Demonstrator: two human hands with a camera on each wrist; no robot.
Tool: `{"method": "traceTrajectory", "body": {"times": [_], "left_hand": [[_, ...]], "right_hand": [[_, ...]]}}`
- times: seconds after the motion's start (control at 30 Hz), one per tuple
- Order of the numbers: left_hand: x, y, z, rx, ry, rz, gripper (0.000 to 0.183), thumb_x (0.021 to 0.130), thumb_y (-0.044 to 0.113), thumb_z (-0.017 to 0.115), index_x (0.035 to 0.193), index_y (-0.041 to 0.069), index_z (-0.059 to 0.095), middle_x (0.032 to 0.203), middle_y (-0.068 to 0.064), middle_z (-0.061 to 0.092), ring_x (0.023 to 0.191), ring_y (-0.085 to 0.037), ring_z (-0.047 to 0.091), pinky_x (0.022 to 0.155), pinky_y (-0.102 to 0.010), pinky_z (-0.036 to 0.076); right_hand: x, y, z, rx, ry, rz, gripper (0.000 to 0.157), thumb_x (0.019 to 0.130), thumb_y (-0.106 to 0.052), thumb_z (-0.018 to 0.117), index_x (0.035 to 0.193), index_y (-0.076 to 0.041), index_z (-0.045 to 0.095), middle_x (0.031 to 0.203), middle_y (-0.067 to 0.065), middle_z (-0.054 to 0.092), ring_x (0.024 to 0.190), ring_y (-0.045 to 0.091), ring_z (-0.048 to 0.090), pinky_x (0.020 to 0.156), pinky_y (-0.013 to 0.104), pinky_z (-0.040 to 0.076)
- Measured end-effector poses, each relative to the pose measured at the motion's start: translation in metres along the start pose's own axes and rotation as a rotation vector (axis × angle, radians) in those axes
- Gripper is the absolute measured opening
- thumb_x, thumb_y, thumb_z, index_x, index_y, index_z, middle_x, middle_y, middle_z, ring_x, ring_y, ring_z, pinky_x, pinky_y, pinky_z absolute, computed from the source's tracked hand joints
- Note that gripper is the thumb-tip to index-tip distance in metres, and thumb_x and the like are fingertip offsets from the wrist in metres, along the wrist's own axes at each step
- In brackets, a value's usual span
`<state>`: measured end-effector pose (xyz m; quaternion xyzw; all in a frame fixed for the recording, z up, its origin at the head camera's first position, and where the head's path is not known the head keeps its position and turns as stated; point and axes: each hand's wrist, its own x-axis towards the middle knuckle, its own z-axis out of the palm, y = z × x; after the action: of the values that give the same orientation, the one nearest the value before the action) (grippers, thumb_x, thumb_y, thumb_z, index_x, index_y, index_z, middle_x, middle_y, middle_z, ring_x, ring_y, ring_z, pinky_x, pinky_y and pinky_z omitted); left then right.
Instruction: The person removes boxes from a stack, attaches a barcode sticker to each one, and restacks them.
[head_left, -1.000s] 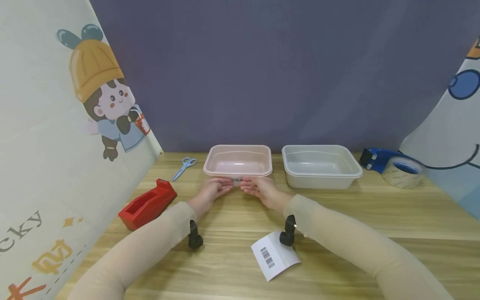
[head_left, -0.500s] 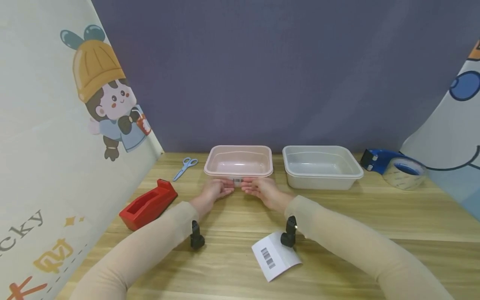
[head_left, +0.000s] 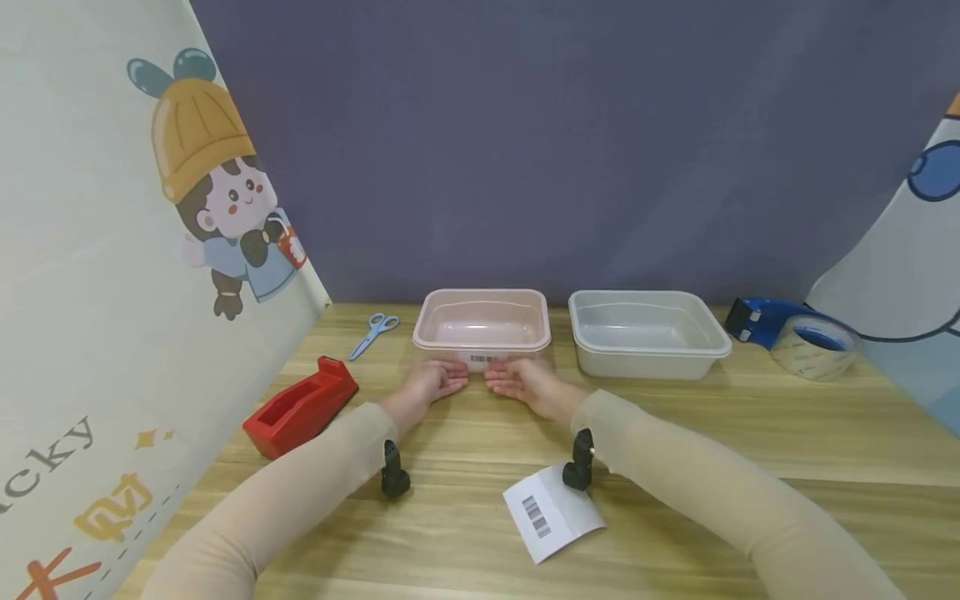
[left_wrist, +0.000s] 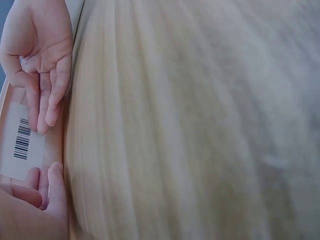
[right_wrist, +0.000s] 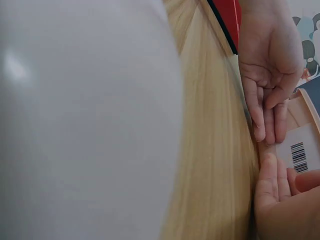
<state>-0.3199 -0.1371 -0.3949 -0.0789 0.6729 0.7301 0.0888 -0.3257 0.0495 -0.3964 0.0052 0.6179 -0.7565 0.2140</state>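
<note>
The barcode label (head_left: 483,359) lies on the pink tub's (head_left: 482,344) front wall, long axis running sideways; the left hand (head_left: 431,385) and right hand (head_left: 528,385) flank it about equally near, fingers extended, gripping nothing; nothing shows inside that tub or the white tub (head_left: 648,367) rightward.

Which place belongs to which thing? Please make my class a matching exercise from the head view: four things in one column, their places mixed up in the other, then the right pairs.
Things
1. scissors
2. pink tub
3. barcode paper
4. tape roll

Places
A. right of the white tub
B. lowest of the four in the view
C. left of the pink tub
D. just beyond the left hand and right hand

Right pairs
1-C, 2-D, 3-B, 4-A
</note>
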Motion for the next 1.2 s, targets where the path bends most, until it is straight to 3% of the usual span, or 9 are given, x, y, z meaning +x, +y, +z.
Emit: {"method": "traceTrajectory", "body": {"times": [0.2, 0.4, 0.5, 0.63, 1.07, 1.2], "left_hand": [[0.000, 0.002, 0.000, 0.018, 0.019, -0.003, 0.056, 0.078, -0.019, 0.026, 0.129, -0.018, 0.048, 0.132, -0.034, 0.052, 0.121, -0.041, 0.056, 0.104, -0.040, 0.049], [-0.002, 0.009, -0.001, -0.002, 0.015, 0.030, 0.054, 0.079, -0.018, 0.027, 0.128, -0.017, 0.049, 0.132, -0.032, 0.053, 0.120, -0.040, 0.057, 0.102, -0.038, 0.050], [-0.002, 0.009, -0.003, 0.003, 0.038, 0.031, 0.056, 0.078, -0.018, 0.026, 0.129, -0.016, 0.050, 0.132, -0.032, 0.054, 0.120, -0.040, 0.058, 0.101, -0.038, 0.051], [-0.003, 0.008, -0.007, 0.018, 0.063, 0.008, 0.059, 0.075, -0.020, 0.025, 0.129, -0.015, 0.051, 0.132, -0.031, 0.055, 0.119, -0.040, 0.058, 0.100, -0.037, 0.052], [-0.002, 0.005, -0.011, 0.031, 0.052, 0.003, 0.053, 0.081, -0.018, 0.028, 0.128, -0.015, 0.051, 0.132, -0.031, 0.054, 0.120, -0.040, 0.058, 0.102, -0.038, 0.051], [-0.005, 0.007, -0.014, 0.043, 0.056, -0.016, 0.049, 0.084, -0.016, 0.031, 0.128, -0.013, 0.053, 0.131, -0.029, 0.056, 0.118, -0.038, 0.060, 0.100, -0.037, 0.052]], "right_hand": [[0.000, 0.000, -0.003, -0.032, -0.041, 0.021, 0.041, 0.098, -0.003, 0.036, 0.134, 0.016, 0.044, 0.133, 0.033, 0.052, 0.092, 0.020, 0.068, 0.094, 0.031, 0.055], [-0.006, -0.010, -0.002, -0.048, -0.071, -0.014, 0.044, 0.097, -0.004, 0.034, 0.137, 0.016, 0.039, 0.139, 0.034, 0.046, 0.120, 0.037, 0.058, 0.106, 0.038, 0.047], [-0.006, -0.012, -0.004, -0.040, -0.062, -0.011, 0.045, 0.098, -0.004, 0.033, 0.138, 0.015, 0.038, 0.140, 0.034, 0.045, 0.127, 0.039, 0.052, 0.109, 0.039, 0.045], [-0.005, -0.009, -0.009, -0.028, -0.047, 0.010, 0.044, 0.099, -0.004, 0.031, 0.139, 0.015, 0.037, 0.140, 0.034, 0.045, 0.120, 0.036, 0.057, 0.108, 0.039, 0.046], [-0.005, -0.004, -0.020, -0.061, -0.048, 0.041, 0.045, 0.099, -0.004, 0.030, 0.138, 0.017, 0.036, 0.139, 0.035, 0.045, 0.099, 0.022, 0.065, 0.104, 0.036, 0.049], [-0.010, -0.007, -0.022, -0.069, -0.054, 0.057, 0.045, 0.099, -0.004, 0.031, 0.138, 0.017, 0.036, 0.139, 0.035, 0.045, 0.106, 0.027, 0.064, 0.103, 0.036, 0.050]]}}
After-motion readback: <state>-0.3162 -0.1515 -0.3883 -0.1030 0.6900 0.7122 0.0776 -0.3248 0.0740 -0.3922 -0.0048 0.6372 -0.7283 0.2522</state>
